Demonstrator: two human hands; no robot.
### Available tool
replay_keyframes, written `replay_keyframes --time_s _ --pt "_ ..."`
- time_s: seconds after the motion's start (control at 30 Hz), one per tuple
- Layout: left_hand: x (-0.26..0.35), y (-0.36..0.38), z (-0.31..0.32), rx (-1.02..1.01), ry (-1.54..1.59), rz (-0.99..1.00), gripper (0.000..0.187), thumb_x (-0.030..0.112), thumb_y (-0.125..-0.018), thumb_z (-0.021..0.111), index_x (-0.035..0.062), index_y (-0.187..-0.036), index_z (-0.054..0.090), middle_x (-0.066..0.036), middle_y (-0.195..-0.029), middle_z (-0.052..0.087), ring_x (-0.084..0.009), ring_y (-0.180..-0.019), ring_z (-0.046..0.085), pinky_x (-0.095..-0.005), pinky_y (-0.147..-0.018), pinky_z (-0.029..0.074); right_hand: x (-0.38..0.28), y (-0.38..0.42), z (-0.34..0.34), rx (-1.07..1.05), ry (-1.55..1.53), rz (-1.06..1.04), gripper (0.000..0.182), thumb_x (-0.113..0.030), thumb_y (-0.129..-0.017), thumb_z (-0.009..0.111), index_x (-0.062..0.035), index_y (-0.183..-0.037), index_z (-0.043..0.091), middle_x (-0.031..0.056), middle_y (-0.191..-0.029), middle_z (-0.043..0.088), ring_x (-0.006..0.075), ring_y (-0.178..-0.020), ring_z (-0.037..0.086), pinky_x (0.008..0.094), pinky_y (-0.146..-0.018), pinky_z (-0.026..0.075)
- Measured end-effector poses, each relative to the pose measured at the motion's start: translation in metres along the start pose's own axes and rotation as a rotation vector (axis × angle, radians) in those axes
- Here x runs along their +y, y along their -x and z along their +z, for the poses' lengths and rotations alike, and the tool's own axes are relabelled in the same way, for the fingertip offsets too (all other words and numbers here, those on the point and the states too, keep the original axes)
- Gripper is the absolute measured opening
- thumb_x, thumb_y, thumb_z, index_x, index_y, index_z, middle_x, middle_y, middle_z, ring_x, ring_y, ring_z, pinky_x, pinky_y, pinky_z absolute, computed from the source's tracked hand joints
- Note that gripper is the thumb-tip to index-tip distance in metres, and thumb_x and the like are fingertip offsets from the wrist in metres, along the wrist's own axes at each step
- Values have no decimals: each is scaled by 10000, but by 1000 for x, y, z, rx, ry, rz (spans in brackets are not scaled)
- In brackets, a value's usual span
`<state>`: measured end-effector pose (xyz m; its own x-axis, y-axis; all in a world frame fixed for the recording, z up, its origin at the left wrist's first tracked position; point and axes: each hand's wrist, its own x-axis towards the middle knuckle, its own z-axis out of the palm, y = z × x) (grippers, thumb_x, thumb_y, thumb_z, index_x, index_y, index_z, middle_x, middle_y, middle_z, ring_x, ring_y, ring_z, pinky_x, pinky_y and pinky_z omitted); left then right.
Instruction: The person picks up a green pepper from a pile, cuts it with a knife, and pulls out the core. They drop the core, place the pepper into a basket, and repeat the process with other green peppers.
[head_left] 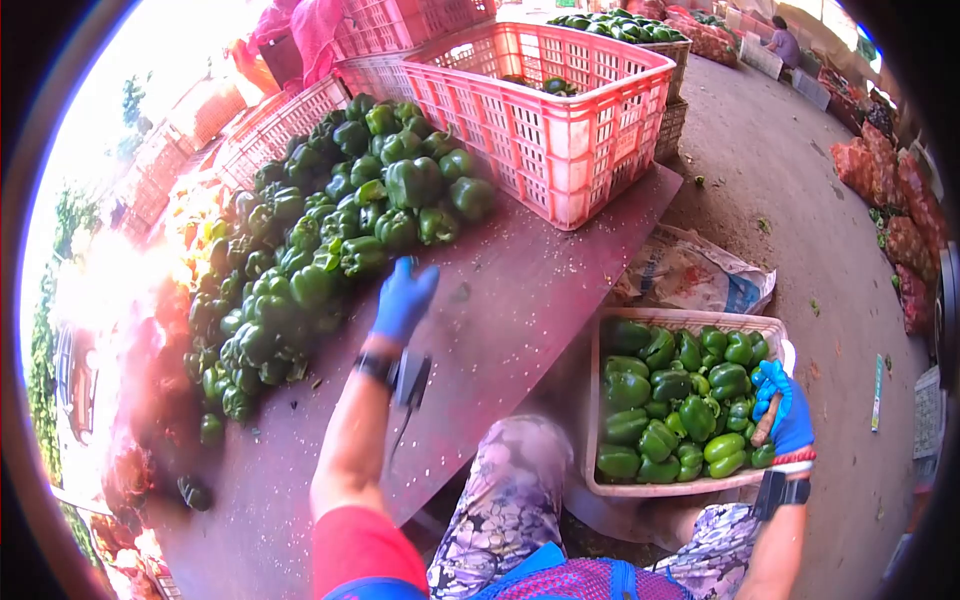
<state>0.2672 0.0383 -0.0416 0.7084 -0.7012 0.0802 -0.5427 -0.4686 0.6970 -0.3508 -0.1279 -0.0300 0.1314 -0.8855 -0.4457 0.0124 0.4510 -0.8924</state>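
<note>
My left hand (405,298), in a blue glove, is over the table just in front of a heap of green bell peppers (310,285). Its fingers are partly spread and nothing shows in them. At the right rim of a pale crate (690,490), my right hand (786,415), also gloved in blue, is closed around a brown, wooden-looking handle (767,420). The rest of that tool is hidden, so its kind cannot be told. Green bell peppers (658,440) fill the pale crate beside my right leg.
A red plastic crate (565,150) with a few peppers inside stands on the reddish table (480,330). Behind it is another crate of green peppers (625,28). Mesh sacks (905,220) line the right side. A person (783,45) sits far back.
</note>
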Motion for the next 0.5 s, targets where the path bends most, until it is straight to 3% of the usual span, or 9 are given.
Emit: replay_keyframes --time_s 0.03,0.07,0.1,0.13,0.23,0.33,0.37,0.47,0.5 --pt "4 -38 17 40 50 -50 624 483 -867 644 -2 -1248 558 -302 -1087 677 -438 -1087 644 -504 -937 490 -1 9 13 -5 -31 -38 305 -367 -977 628 -70 -1047 649 26 -803 618 104 -546 508 269 -483 446" --pt "3 -74 33 78 53 -194 737 548 -841 659 -15 -1297 529 -317 -1211 634 -449 -1178 601 -485 -1005 464 -3 16 22 -51 37 26 356 -362 -984 615 -44 -1139 651 37 -886 640 98 -589 526 258 -509 461" --pt "-6 -109 50 105 96 -264 812 572 -816 673 -13 -1350 494 -313 -1264 612 -461 -1208 579 -476 -1039 448 7 18 26 -72 78 -3 357 -352 -983 617 -41 -1154 649 38 -887 641 98 -606 532 260 -518 468" --pt "-31 -144 72 194 179 -197 846 580 -796 684 -1 -1375 474 -306 -1253 621 -455 -1198 588 -470 -1034 454 18 19 27 -94 117 -31 360 -342 -981 619 -37 -1170 648 39 -887 642 98 -623 538 261 -527 475" --pt "20 -134 75 385 143 -375 909 572 -756 717 8 -1408 427 -281 -1239 637 -433 -1180 609 -459 -1009 473 28 17 41 -105 162 127 366 -343 -979 631 -38 -1181 634 39 -898 639 102 -664 548 265 -564 491" --pt "11 -133 87 484 227 -328 840 459 -765 749 18 -1401 423 -235 -1207 659 -379 -1119 650 -434 -947 511 14 21 70 -152 201 65 391 -356 -975 641 -35 -1197 621 37 -912 635 94 -670 544 251 -569 488" --pt "1 -133 92 479 579 -204 612 281 -808 727 51 -1315 473 -152 -1074 678 -321 -977 678 -398 -855 546 13 18 74 -144 196 97 378 -353 -979 630 -38 -1188 620 39 -928 648 81 -673 557 237 -555 482" --pt "-19 -99 76 182 897 -204 351 119 -849 691 72 -1151 520 -78 -1011 629 -236 -896 652 -420 -854 548 10 15 82 -209 196 78 381 -353 -973 644 -45 -1195 618 38 -922 645 82 -672 555 244 -555 482" --pt "-6 -74 67 109 1043 -286 300 77 -856 663 76 -1128 537 -73 -1023 624 -232 -928 646 -421 -871 547 7 19 87 -231 170 61 372 -341 -969 651 -46 -1192 619 38 -919 643 82 -667 558 248 -556 484"
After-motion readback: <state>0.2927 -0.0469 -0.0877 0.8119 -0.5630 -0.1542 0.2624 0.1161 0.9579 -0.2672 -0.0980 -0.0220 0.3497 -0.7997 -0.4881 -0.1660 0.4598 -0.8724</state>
